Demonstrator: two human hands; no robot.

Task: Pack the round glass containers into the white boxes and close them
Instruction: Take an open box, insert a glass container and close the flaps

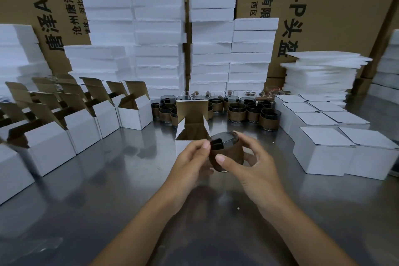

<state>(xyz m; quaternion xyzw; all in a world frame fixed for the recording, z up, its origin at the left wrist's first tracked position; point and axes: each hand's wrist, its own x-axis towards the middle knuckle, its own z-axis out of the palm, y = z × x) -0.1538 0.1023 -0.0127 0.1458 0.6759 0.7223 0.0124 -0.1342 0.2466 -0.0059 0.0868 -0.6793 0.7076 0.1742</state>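
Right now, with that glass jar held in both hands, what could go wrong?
The glass jar is gripped mostly by fingertips of the left hand and right hand above the hard metal table; a slip might crack it. The open box just behind has its flaps standing up, so the jar could snag one going in. More jars crowd behind that box; a shoved box might knock them.

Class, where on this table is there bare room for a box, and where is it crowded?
Bare: the table between the open boxes and the left hand; the near right corner before the closed boxes. Crowded: the back row of containers.
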